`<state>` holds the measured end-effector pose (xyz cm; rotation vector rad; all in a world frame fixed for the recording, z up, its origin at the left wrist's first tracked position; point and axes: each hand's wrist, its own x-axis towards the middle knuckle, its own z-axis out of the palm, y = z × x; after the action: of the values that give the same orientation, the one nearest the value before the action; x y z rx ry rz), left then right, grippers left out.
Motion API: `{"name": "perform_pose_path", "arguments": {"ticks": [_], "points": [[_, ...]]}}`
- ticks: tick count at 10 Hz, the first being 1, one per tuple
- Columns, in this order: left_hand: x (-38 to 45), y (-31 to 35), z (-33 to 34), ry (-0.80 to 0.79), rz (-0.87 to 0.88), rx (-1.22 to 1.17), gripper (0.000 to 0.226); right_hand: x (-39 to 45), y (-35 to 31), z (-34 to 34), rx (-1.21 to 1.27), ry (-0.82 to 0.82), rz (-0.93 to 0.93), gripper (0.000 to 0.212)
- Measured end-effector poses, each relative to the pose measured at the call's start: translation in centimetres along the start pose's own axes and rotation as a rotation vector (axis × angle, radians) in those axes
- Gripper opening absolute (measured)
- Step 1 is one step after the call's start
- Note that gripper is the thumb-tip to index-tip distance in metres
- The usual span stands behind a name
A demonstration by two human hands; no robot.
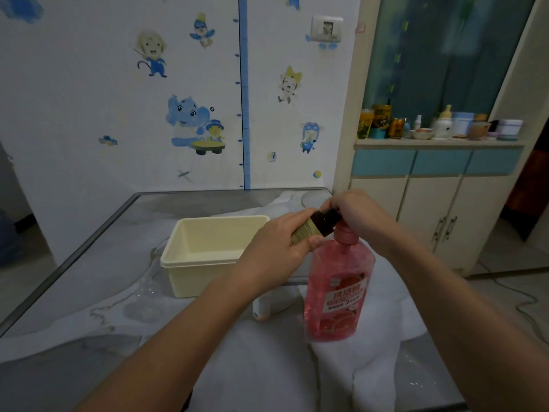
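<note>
To the left, the grey glass-topped table (89, 263) runs back to a wall dotted with blue cartoon stickers (187, 114). Left of centre on the table stands 1 cream plastic tub (202, 278), open side up, with nothing showing inside it. Just right of the tub's near corner, 1 small white bottle (261, 310) peeks out below the left forearm, mostly hidden.

Above it, the left hand (273, 251) has its fingers and thumb wrapped round the body of a small dark brown bottle (319, 226), the thumb lying by its tan label. That bottle is up in the air, clear of the table. It is tilted almost onto its side, with the cap end higher and pointing right, between the tub's right rim and the 2nd hand. The right hand (353, 212) curls over the black cap end and pinches it; most of the cap is hidden under the fingers, so I cannot tell whether it is loose.

Directly below the right hand, 1 tall pink pump bottle (338, 292) stands upright on a crumpled white sheet (267, 367). Its pump head sits just under the dark bottle, and I cannot tell if they touch.

Further right is a cupboard (430, 203) with pale doors and blue drawers, its ledge crowded with jars (439, 123).
</note>
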<state>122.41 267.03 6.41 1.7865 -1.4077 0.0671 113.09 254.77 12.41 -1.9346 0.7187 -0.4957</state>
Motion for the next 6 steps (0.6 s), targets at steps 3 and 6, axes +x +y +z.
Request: {"name": "perform_pose_path", "arguments": {"ticks": [3, 6], "points": [[0.5, 0.4, -0.6, -0.017, 0.008, 0.032, 0.042, 0.6, -1.1, -0.4, -0.22, -0.033, -0.052, 0.019], [0.1, -0.1, -0.1, -0.018, 0.019, 0.054, 0.04, 0.3, 0.4, 0.3, 0.037, 0.006, 0.004, 0.018]]}}
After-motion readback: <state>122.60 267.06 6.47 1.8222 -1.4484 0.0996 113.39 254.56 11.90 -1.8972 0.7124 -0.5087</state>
